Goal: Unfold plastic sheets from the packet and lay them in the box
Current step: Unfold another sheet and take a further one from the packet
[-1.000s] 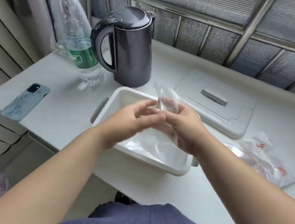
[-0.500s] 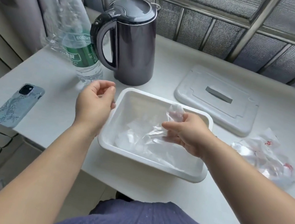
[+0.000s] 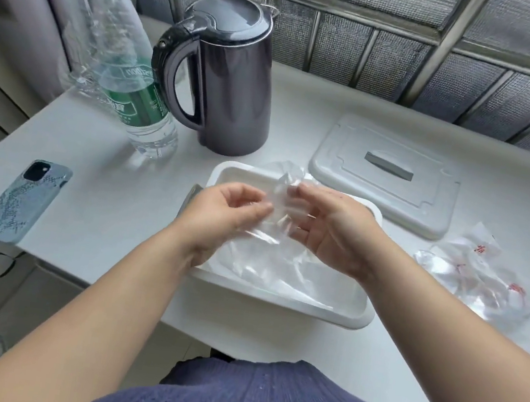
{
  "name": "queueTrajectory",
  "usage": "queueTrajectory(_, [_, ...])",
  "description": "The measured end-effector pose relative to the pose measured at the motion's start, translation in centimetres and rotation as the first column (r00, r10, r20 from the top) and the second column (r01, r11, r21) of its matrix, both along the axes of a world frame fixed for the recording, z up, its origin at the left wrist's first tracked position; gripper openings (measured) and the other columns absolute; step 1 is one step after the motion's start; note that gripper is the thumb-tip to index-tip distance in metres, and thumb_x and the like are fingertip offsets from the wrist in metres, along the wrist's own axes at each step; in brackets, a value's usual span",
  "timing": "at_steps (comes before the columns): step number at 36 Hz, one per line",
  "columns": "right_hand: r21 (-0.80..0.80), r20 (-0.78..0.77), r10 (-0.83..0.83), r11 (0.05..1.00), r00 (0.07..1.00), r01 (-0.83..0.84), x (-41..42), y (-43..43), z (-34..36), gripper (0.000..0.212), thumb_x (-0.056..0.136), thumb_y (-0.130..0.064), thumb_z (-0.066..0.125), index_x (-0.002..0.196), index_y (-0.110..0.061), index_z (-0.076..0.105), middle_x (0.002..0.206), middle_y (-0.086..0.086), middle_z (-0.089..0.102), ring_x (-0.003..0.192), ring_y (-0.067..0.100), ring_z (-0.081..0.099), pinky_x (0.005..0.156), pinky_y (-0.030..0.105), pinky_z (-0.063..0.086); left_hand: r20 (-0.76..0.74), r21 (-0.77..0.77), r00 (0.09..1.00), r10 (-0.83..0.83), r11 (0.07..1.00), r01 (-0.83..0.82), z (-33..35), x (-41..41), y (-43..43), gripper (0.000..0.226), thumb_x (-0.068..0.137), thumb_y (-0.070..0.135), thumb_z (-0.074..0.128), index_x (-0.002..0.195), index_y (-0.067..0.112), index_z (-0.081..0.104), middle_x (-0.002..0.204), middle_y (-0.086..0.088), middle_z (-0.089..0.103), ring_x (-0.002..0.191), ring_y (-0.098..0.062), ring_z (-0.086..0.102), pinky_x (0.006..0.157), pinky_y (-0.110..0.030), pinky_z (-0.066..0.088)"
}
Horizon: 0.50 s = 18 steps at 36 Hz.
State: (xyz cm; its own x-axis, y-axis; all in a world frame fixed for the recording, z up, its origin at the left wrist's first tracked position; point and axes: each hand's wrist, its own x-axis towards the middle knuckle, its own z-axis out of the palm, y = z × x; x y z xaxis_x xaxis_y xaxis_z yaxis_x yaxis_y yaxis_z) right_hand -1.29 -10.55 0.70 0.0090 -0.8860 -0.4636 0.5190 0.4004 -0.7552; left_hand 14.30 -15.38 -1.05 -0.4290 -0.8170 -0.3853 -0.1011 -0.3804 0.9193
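Kettle (image 3: pixel 228 86), bottle (image 3: pixel 130 86) and flat moulded lid (image 3: pixel 355 176) crowd the white box (image 3: pixel 280 301), over which my left hand (image 3: pixel 226 210) and right hand (image 3: pixel 332 232) pinch a crinkly clear sheet (image 3: pixel 283 191).

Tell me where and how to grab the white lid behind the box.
Take the flat white rectangular plastic lid by the grey bar handle at the middle of its top. It lies flat on the white table, handle facing up, so come down from above and pinch across the bar's short width. Its edges rest on the table and likely offer less hold.
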Motion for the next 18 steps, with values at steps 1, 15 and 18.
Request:
queueTrajectory(1, [0.01, 0.003, -0.013, 1.0, 1.0, 0.013, 0.0, 0.0, 0.0, 0.014, 0.096, -0.015, 0.049, 0.099, -0.005, 0.059, 0.093, 0.013, 0.064, 0.075, 0.024, 0.061, 0.072, 0.032, 0.055, -0.026, 0.006, 0.999, 0.028, 1.0, -0.027, 0.2, 0.2, -0.2, 0.007, 0.085, 0.005, 0.065, 0.086, 0.012, 0.064, 0.072, 0.001, 0.065, 0.063, -0.009, 0.06, 0.064, -0.022, 0.052])
queueTrajectory(15, [0.011, 0.198, -0.183, 0.983, 0.963, 0.184, -0.6, -0.1, 0.4, 0.019, 0.079, 0.0, 0.04, 0.071, -0.004, 0.057, 0.092, 0.019, 0.058, 0.08, 0.031, 0.059, 0.081, 0.038, 0.051, -0.059, -0.101, 0.989, 0.133, 0.985, -0.139, 1.4, 1.3, -1.9, 0.005, 0.092, 0.023, 0.061, 0.09, 0.023, 0.066, 0.086, 0.007, 0.062, 0.086, -0.01, 0.056, 0.074, -0.025, 0.046])
queueTrajectory(18, [-0.037, 0.267, -0.111, 0.991, 0.957, 0.126, -0.7, 0.3, 1.1, 0.036, 0.071, -0.002, 0.031, 0.049, -0.009, 0.059, 0.089, 0.016, 0.056, 0.08, 0.032, 0.052, 0.074, 0.032, 0.05, -0.021, -0.143, 0.996, 0.086, 0.986, -0.088, 1.2, 1.4, -2.0, 0.016, 0.085, 0.034, 0.065, 0.1, 0.026, 0.067, 0.102, 0.006, 0.065, 0.098, -0.01, 0.059, 0.079, -0.027, 0.046])
